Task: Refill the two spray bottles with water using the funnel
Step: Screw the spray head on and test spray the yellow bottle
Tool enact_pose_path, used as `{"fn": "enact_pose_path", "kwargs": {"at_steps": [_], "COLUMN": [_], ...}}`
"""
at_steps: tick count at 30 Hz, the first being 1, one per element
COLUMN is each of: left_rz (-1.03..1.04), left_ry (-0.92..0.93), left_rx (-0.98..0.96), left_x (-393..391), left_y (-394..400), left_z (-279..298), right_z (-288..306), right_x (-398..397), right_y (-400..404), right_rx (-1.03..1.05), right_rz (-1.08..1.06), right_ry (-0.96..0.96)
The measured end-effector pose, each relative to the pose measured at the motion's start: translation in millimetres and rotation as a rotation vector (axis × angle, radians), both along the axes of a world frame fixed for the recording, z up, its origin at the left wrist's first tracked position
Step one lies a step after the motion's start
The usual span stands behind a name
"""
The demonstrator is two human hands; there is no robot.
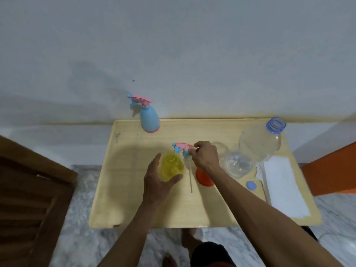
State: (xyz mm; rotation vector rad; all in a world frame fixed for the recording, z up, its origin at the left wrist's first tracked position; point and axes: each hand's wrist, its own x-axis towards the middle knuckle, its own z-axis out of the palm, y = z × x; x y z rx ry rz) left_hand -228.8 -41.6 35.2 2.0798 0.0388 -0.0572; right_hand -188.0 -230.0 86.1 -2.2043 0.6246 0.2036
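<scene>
Gripping yellow spray bottle (172,167) near centre of wooden counter (123,189): left hand (157,182), fingers and thumb curled round the body, bottle upright, neck uncapped. Pinching pink-and-blue trigger sprayer head (182,148) just above and to the right of that open neck: right hand (205,156), fingers curled on the head, thin dip tube (190,176) trailing down toward the counter beside the yellow bottle. Second spray bottle (149,118), blue body with pink base and pink-and-blue trigger head screwed on, upright at far edge of counter near the wall, well apart from both hands. Large clear water bottle (256,149) at right, blue ring at its open mouth, tilted toward the far right corner; resting or leaning state hard to tell. Small blue cap (251,185) flat on counter in front of the water bottle. Orange-red round object (204,179), partly hidden under right forearm, next to the dip tube; funnel or lid, cannot tell. White paper sheets (283,187) along right edge of counter. Wooden slatted door (28,189) at left, marbled grey floor (77,237) below, bare feet (169,260) visible under near edge.
</scene>
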Motion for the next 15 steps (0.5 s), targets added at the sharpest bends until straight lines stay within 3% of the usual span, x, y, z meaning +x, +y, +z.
{"fn": "enact_pose_path", "kwargs": {"at_steps": [9,15], "left_rz": [0.016,0.014], "left_ry": [0.014,0.022], "left_rx": [-0.036,-0.055], "left_x": [16,17], "left_y": [-15,-17], "left_z": [-10,-10], "right_z": [-43,-58], "right_x": [48,55], "right_y": [12,10], "right_rx": [-0.141,-0.073], "right_rz": [0.077,0.039], "right_ry": [0.174,0.185]}}
